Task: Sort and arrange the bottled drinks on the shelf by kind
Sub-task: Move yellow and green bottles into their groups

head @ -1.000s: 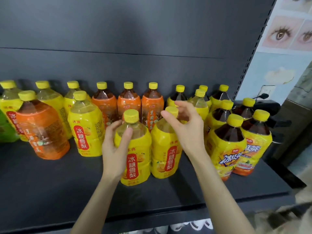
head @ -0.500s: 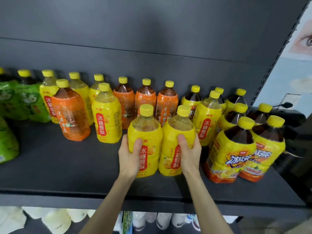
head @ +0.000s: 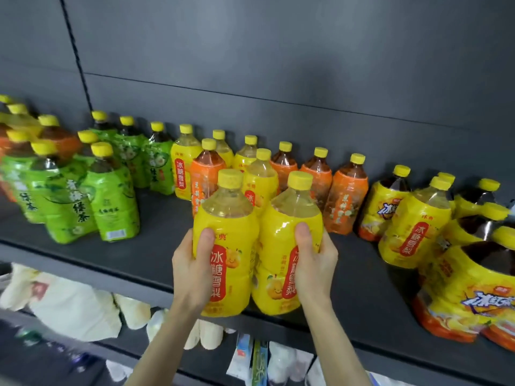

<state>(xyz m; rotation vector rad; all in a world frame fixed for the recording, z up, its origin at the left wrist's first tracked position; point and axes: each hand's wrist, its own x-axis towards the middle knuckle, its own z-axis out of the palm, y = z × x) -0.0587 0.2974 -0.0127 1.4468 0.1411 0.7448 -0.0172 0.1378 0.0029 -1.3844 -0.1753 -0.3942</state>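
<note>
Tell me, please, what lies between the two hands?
The left yellow bottle and right yellow bottle, gripped by the left hand and right hand; head view.

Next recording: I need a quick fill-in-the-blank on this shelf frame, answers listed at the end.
1. The left hand and the right hand together hold ____ yellow-labelled bottles.
2. The green-labelled bottles stand to the ____ of the held pair.
3. The row of orange-labelled bottles stands ____ the held pair, nearer the back wall.
4. Every cap in view is ____.
Answers: two; left; behind; yellow.
</note>
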